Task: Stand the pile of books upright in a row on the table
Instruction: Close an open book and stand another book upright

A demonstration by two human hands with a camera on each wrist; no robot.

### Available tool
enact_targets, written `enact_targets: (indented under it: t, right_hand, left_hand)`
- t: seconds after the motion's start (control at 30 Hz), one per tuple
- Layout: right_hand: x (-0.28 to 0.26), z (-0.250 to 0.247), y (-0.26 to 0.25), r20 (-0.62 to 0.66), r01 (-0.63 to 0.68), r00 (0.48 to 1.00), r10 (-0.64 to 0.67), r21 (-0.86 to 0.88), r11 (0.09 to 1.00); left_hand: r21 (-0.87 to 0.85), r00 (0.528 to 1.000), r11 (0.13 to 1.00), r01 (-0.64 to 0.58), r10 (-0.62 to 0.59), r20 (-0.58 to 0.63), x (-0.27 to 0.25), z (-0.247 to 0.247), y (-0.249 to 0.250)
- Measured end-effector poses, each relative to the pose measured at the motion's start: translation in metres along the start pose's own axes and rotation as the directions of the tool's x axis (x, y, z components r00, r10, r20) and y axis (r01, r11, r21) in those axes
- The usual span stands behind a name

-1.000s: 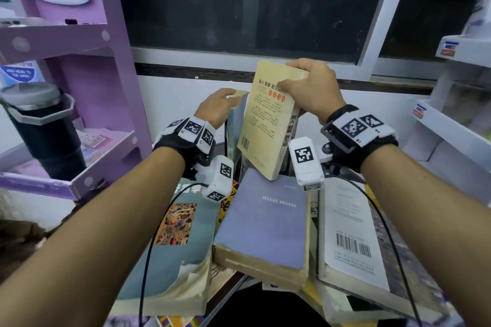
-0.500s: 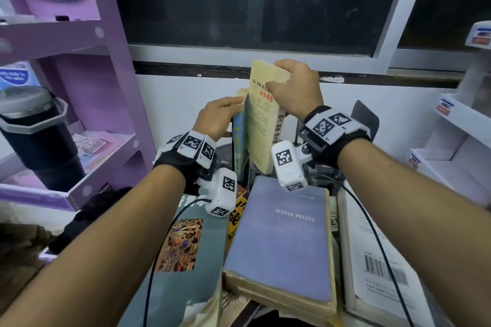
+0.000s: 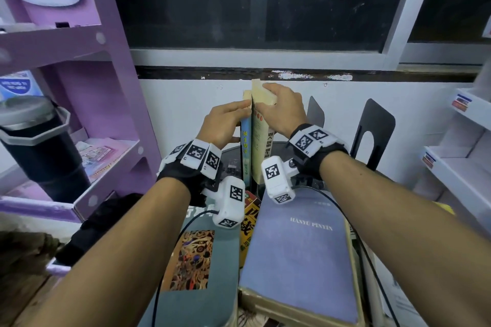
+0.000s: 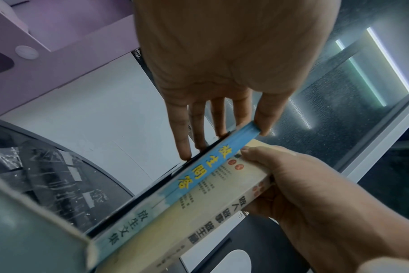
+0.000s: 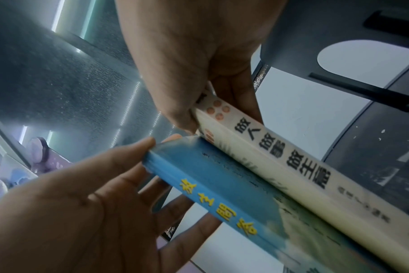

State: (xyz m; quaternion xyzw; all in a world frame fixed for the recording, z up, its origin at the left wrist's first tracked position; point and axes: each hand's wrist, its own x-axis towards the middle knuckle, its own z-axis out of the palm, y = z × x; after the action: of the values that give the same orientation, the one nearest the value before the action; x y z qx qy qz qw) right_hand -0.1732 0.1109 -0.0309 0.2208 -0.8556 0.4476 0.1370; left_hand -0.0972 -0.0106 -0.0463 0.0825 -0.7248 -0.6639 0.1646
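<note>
Two books stand upright side by side near the wall. The blue-spined book (image 3: 245, 146) (image 4: 198, 166) (image 5: 222, 199) is on the left, the cream book (image 3: 261, 141) (image 4: 222, 199) (image 5: 280, 157) on the right, cover against cover. My left hand (image 3: 239, 110) (image 4: 222, 133) lays straight fingers flat on the blue book's left cover, thumb at its top corner. My right hand (image 3: 268, 101) (image 5: 210, 118) pinches the cream book's top edge. Nearer me lies the pile: a grey-blue "HANYU PINYIN" book (image 3: 300, 252), a teal book with an art panel (image 3: 196, 260) and others beneath.
Two black metal bookends (image 3: 374, 130) (image 3: 316, 114) stand right of the upright books. A purple shelf unit (image 3: 87, 87) with a black tumbler (image 3: 39, 148) is at the left, white shelving (image 3: 465, 162) at the right. The wall and dark window are directly behind.
My right hand swung the cream book from a tilt to upright and brought it left against the blue book. My left hand stayed on the blue book.
</note>
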Motion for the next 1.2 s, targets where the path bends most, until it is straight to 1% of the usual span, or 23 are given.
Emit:
enact_targets:
  t: [0.17,0.37,0.47,0.57,0.77,0.87,1.03,1.1,1.2]
  right_hand:
    - [0.000,0.010,0.007,0.052,0.019,0.998,-0.019,0.007,1.000]
    - [0.002,0.013,0.023,0.113,0.027,0.993,-0.020,-0.066,0.997]
    - [-0.001,0.009,0.025,0.149,0.040,0.988,-0.030,-0.064,0.997]
    - [-0.004,0.004,0.020,0.236,0.025,0.972,-0.016,-0.035,0.999]
    - [-0.012,-0.005,0.016,0.394,-0.099,0.917,0.056,0.089,0.991]
    - [-0.016,-0.010,0.012,0.461,-0.111,0.885,0.057,0.091,0.990]
    - [-0.018,-0.008,0.012,0.505,-0.082,0.861,0.059,0.023,0.996]
    - [-0.019,-0.007,0.014,0.518,-0.086,0.854,0.051,0.044,0.995]
    - [-0.020,-0.006,0.015,0.508,-0.111,0.860,0.047,0.096,0.989]
  left_hand:
    - [-0.035,1.000,0.999,0.000,0.000,0.007,-0.001,0.000,-0.001]
    - [-0.052,1.000,0.999,0.001,0.000,0.020,0.000,0.002,-0.002]
    - [-0.059,1.000,0.998,-0.006,0.007,0.019,0.001,0.002,-0.003]
    - [-0.061,1.000,0.998,-0.009,0.011,0.018,0.000,0.002,-0.004]
    - [-0.068,1.000,0.998,-0.012,0.014,0.023,-0.001,0.001,-0.003]
    - [-0.064,1.000,0.998,-0.012,0.013,0.023,-0.002,0.001,-0.003]
    - [-0.061,1.000,0.998,-0.020,0.021,0.019,-0.003,0.000,-0.002]
    - [-0.055,1.000,0.998,-0.019,0.020,0.022,-0.003,0.000,-0.003]
    - [-0.053,0.999,0.998,-0.015,0.017,0.032,-0.002,-0.001,-0.003]
